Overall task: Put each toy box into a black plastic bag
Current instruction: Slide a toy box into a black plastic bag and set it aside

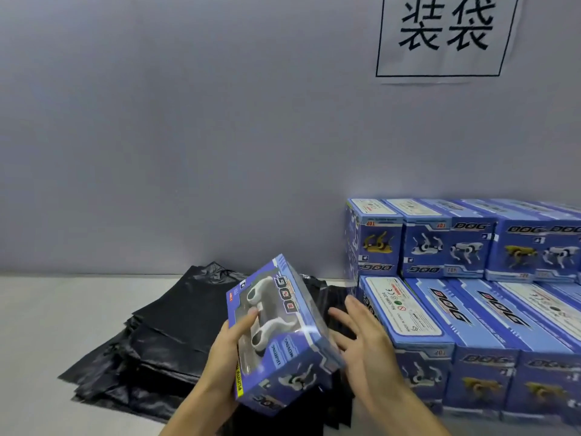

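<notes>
Head view: left hand point(228, 350) grips toy box point(279, 335) over bags point(163, 335); right hand point(366, 344) splayed.

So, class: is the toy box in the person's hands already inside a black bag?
No: the left hand holds the box bare above the flat pile of bags, with no plastic around it.

held toy box point(279, 335): printed card, glossy, clear glossy plastic window
bag pile point(157, 335): thin black plastic film, shiny, creased
stacked boxes point(490, 309): same glossy printed card
table point(47, 325): pale, matt, smooth
wall point(188, 121): grey, matt
sign point(446, 36): white paper, black print
</notes>
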The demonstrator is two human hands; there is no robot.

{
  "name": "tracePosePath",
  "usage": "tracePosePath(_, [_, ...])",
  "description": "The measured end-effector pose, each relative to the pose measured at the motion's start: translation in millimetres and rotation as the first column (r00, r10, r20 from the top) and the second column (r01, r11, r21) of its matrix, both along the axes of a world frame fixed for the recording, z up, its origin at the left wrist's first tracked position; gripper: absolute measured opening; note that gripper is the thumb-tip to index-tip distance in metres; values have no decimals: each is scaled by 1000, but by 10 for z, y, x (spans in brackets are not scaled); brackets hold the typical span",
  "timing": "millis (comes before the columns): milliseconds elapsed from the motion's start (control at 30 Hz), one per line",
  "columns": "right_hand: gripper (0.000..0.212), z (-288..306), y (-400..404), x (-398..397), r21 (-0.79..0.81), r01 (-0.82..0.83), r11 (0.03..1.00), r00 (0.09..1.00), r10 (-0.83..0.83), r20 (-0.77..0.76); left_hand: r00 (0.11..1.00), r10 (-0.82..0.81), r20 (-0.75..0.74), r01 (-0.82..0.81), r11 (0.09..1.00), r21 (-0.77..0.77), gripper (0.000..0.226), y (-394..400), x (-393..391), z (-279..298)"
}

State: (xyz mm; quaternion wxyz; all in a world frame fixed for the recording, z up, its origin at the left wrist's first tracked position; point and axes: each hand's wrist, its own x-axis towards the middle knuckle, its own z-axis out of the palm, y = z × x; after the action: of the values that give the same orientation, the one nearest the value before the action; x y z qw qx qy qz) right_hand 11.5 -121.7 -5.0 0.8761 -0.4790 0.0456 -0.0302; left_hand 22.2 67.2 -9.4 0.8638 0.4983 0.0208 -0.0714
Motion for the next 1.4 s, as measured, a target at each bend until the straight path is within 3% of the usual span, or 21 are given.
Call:
tracePosePath(67, [83, -18, -1, -52, 83, -31, 996, 999, 28, 40, 999, 40, 2, -40, 994, -99, 47, 20, 8, -16])
tracePosePath(133, [86, -47, 61, -129, -15, -103, 995, 993, 104, 53, 991, 130, 4, -129, 983, -132, 50, 40, 38, -50])
tracePosePath(233, [117, -103, 184, -206, -306, -191, 933, 974, 218, 56, 975, 222, 8, -220, 968, -124, 58, 35, 61, -84])
tracePosePath(367, [151, -129, 249, -233, -337, -166, 927, 980, 192, 44, 954, 289, 84, -288, 957, -24, 55, -44, 86, -129])
tracePosePath(433, [138, -128, 253, -224, -301, -125, 945, 992, 129, -6, 964, 235, 126, -239, 971, 22, 46, -81, 96, -160])
tracePosePath(500, [108, -128, 229, -210, -258, -85, 962, 996, 80, -28, 970, 194, 144, -205, 977, 64, 40, -59, 106, -164])
tracePosePath(600, [88, -79, 159, -162, -196, -26, 980, 999, 21, -27, 932, 279, 230, -331, 914, 233, 47, 51, 152, -213])
tracePosePath(633, [88, -57, 136, -159, -170, -16, 985, 1000, 13, -18, 895, 303, 327, -419, 824, 381, 40, 93, 170, -241])
tracePosePath(667, [86, -35, 124, -162, -139, -10, 990, 1000, 9, -6, 850, 281, 445, -504, 678, 535, 30, 130, 178, -267])
tracePosePath(733, [78, -2, 118, -168, -61, -16, 998, 999, 18, 28, 792, 3, 610, -559, 405, 724, 29, 163, 199, -363])
tracePosePath(800, [70, 26, 118, -177, 6, -52, 999, 997, 52, 55, 770, -336, 543, -536, 120, 835, 33, 120, 188, -477])
tracePosePath(867, [65, 38, 106, -175, 44, -86, 995, 994, 82, 76, 769, -472, 431, -534, -104, 839, 33, 59, 156, -524])
tracePosePath(900, [62, 46, 97, -180, 62, -94, 994, 992, 88, 90, 770, -476, 425, -538, -125, 834, 34, 51, 141, -507])
tracePosePath(1133, [54, 91, 52, -202, 133, -87, 987, 993, 74, 97, 870, -268, 414, -432, -8, 902, 47, 378, 208, -277])
tracePosePath(1267, [49, 90, 34, -194, 133, -56, 989, 996, 47, 73, 885, -144, 443, -460, -121, 880, 49, 602, 236, -218])
tracePosePath(1333, [49, 78, 26, -190, 124, -52, 991, 996, 43, 74, 874, -184, 450, -474, -118, 872, 33, 642, 241, -215])
tracePosePath(1400, [52, 59, 21, -181, 106, -45, 993, 997, 38, 74, 883, -274, 382, -408, -45, 912, 13, 643, 234, -211])
